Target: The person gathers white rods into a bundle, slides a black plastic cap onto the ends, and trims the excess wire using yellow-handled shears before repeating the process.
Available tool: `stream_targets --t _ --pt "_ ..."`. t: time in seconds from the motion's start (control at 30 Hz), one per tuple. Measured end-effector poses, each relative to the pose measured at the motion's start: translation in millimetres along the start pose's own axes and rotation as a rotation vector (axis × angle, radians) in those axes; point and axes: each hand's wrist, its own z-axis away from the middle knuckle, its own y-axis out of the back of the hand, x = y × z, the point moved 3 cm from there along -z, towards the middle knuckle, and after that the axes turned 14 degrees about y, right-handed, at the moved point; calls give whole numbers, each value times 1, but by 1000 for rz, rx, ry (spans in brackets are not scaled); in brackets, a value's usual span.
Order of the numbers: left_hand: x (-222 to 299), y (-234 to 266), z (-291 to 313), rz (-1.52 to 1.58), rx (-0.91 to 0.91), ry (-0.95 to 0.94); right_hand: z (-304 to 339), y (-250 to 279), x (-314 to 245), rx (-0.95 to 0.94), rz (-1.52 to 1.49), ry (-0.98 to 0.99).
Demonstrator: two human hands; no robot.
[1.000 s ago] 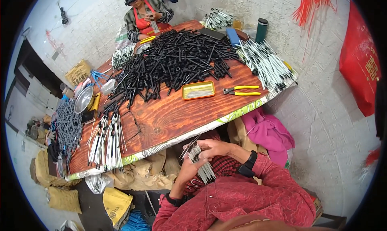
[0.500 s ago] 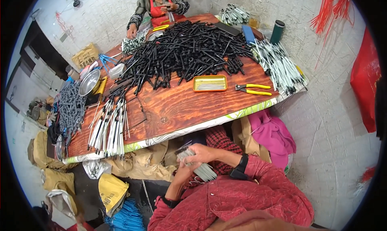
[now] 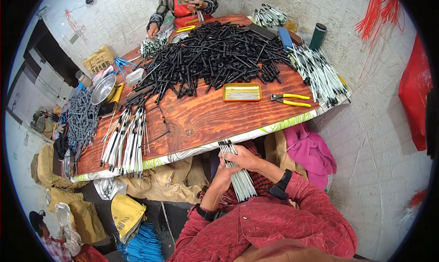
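Note:
Both my hands grip one bundle of thin white rods with black tips [image 3: 243, 185] over my lap, just off the table's near edge. My left hand [image 3: 221, 179] wraps it from the left, and my right hand [image 3: 244, 159] closes over it from the right. The black tips point up toward the table; the white lengths fan down toward me. On the table beyond are a yellow tray of thin metal pins [image 3: 242, 92] and yellow-handled pliers [image 3: 291, 100].
A big heap of black plastic parts [image 3: 219, 56] covers the wooden table [image 3: 196, 120]. White rod bundles lie at left [image 3: 125, 143] and right [image 3: 318, 74]. Grey parts [image 3: 81, 118] pile at far left. A person in a red apron [image 3: 185, 10] works opposite; another person [image 3: 57, 237] is at lower left.
My hands have raised the bundle toward the table edge and turned it more upright, black tips up. The person opposite has shifted slightly.

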Motion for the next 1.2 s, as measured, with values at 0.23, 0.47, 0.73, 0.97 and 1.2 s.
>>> stream_targets --t 0.23,0.47,0.73,0.97,1.2 --pt "-1 -28 -3 -16 -40 -19 6 14 -23 -34 9 27" --pt "-32 -17 -15 -169 -36 -46 31 26 -2 35 57 -11" --pt "1 -4 4 -218 -271 -131 34 34 -2 -36 43 -76" --pt "50 -26 13 -418 -142 -141 22 16 -16 -137 50 66" --pt "57 -41 23 -627 -100 -167 34 9 -23 -118 13 36"
